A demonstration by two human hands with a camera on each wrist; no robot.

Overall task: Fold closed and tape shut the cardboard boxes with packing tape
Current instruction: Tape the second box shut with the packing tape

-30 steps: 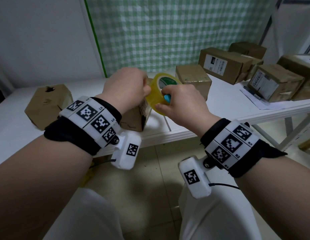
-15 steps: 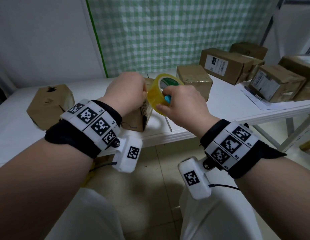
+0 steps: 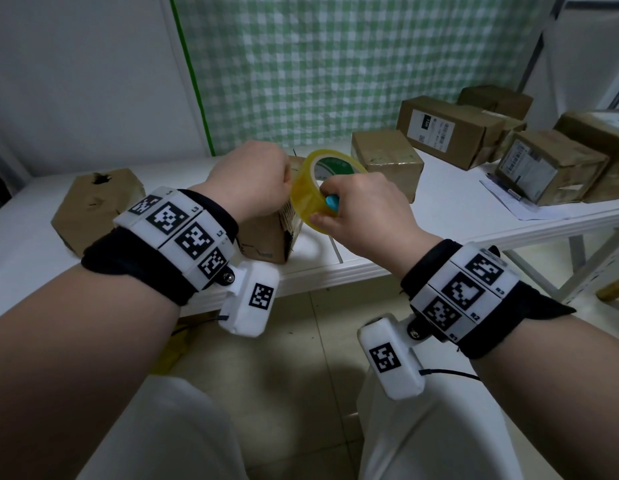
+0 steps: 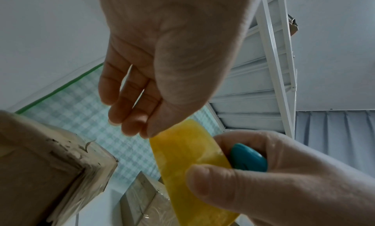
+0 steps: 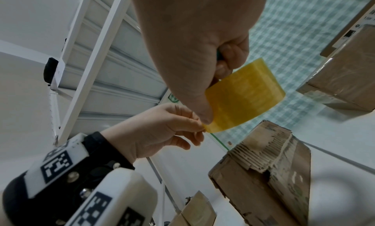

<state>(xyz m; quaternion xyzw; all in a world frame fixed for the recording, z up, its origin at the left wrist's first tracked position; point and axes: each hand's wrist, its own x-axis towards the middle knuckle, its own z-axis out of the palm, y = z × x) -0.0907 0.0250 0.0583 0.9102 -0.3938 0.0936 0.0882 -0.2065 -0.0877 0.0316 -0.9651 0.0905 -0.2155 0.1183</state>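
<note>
Right hand [image 3: 363, 213] grasping yellow translucent packing-tape roll [image 3: 313, 194] (held above the white tabletop's [image 3: 439, 216] front edge), left hand [image 3: 252, 181] pinching its free end, brown cardboard box [image 3: 266, 240] below at that edge.

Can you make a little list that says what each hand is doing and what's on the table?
right hand: grips the yellow tape roll, with a small teal tool tucked under the fingers
left hand: pinches the edge of the tape roll, probably hunting for the loose end
box being worked on: worn cardboard box under the hands, near the table's front edge
table: white
other boxes: crumpled box at left; labelled boxes at right
tape on box yet: cannot tell
</note>
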